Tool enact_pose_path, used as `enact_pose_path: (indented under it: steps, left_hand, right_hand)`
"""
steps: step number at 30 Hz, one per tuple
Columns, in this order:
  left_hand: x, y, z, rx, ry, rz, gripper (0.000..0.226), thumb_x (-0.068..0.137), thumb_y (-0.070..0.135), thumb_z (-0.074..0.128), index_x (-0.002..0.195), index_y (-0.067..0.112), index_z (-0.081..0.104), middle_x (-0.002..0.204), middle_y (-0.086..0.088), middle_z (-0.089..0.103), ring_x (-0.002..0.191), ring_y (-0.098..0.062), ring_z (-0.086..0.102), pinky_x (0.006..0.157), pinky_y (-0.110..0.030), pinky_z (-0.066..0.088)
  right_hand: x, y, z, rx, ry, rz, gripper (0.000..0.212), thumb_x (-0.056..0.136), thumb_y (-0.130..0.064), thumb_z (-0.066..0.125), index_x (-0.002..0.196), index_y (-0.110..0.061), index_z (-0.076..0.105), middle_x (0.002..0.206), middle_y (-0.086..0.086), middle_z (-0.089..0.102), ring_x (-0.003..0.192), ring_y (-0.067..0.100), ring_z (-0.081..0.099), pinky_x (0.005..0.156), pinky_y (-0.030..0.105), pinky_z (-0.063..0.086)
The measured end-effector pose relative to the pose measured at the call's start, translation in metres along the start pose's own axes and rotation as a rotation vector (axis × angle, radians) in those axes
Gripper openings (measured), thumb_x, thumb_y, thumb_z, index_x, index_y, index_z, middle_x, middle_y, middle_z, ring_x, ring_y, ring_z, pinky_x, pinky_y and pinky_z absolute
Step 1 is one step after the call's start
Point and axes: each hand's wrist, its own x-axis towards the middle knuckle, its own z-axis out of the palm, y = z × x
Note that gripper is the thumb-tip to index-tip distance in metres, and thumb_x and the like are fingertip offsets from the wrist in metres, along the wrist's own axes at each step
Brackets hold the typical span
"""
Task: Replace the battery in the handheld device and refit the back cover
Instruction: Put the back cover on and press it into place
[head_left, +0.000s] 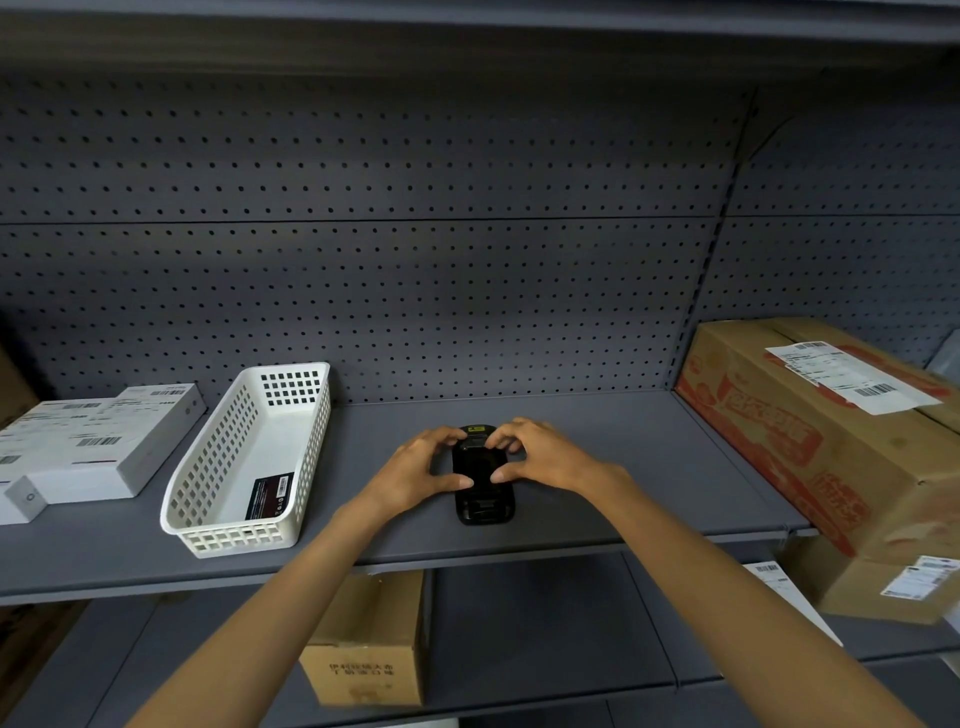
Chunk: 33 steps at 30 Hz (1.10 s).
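Fingers of both hands on handheld device, grey shelf

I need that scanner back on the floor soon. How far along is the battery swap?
Done: nothing certain; whether the battery is changed can't be told. In hand: the handheld device lies on the shelf, with the left hand and right hand on its sides, fingertips working its upper end. Left: confirming the back cover is seated.
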Motion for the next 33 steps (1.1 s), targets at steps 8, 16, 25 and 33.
enact_pose_path:
  steps: [8,16,25,33]
  left_hand:
    - [0.009,0.008,-0.002,0.054,-0.065,-0.016,0.081,0.084,0.036,0.073,0.151,0.018,0.03,0.152,-0.001,0.041,0.142,-0.018,0.036,0.111,-0.026,0.028]
    - [0.02,0.007,0.005,0.026,-0.02,-0.044,0.066,0.092,0.03,0.064,0.149,0.017,0.034,0.149,-0.004,0.046,0.138,-0.02,0.041,0.102,-0.019,0.029]
    - [0.029,-0.009,0.007,-0.085,-0.017,-0.049,0.069,0.086,0.031,0.072,0.146,0.019,0.04,0.146,0.001,0.049,0.137,-0.015,0.042,0.106,-0.02,0.03]
    - [0.002,-0.008,0.016,0.147,0.085,0.129,0.049,0.097,0.043,0.049,0.144,0.03,0.043,0.15,0.014,0.042,0.148,-0.006,0.019,0.117,-0.034,0.03]
  right_hand:
    - [0.001,-0.004,-0.002,-0.12,0.044,-0.043,0.046,0.082,-0.025,0.077,0.126,-0.02,0.065,0.119,0.005,0.067,0.11,0.018,0.062,0.096,0.037,0.051]
    - [0.003,-0.001,-0.004,-0.277,0.03,-0.101,0.037,0.09,-0.032,0.066,0.127,-0.023,0.066,0.121,0.002,0.06,0.117,0.019,0.049,0.094,0.034,0.043]
    - [0.011,0.004,-0.006,-0.23,0.047,-0.124,0.029,0.087,-0.031,0.07,0.115,-0.024,0.073,0.115,-0.002,0.064,0.108,0.017,0.053,0.088,0.032,0.044]
    - [0.002,0.003,0.004,-0.215,0.101,-0.173,0.03,0.09,-0.03,0.067,0.12,-0.027,0.067,0.119,-0.006,0.065,0.114,0.013,0.054,0.097,0.032,0.046]
